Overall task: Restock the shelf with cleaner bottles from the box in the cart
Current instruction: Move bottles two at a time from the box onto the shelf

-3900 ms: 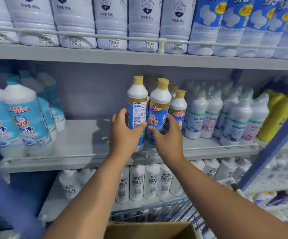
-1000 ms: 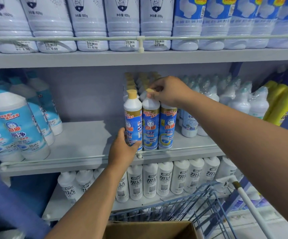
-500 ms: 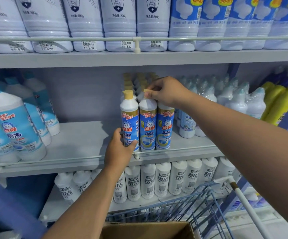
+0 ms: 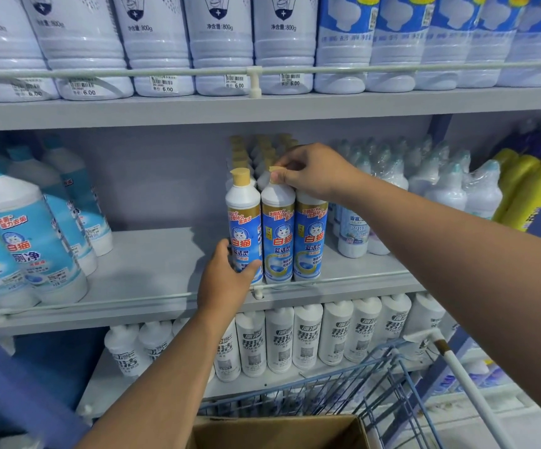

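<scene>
Fingers point(image 4: 282, 176) of the right hand point(image 4: 317, 171) pinching the middle bottle point(image 4: 277, 234)'s cap, left hand point(image 4: 225, 280) gripping, seemingly, the left bottle point(image 4: 243, 228) low, squaring labels forward along the shelf point(image 4: 152, 270) rail.

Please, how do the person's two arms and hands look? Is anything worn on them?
Both forearms are bare along all that the picture shows; no sleeve is in view. The left hand and the right hand have no glove, and I see no ring, watch or bracelet on them. The fingernails look short.
</scene>
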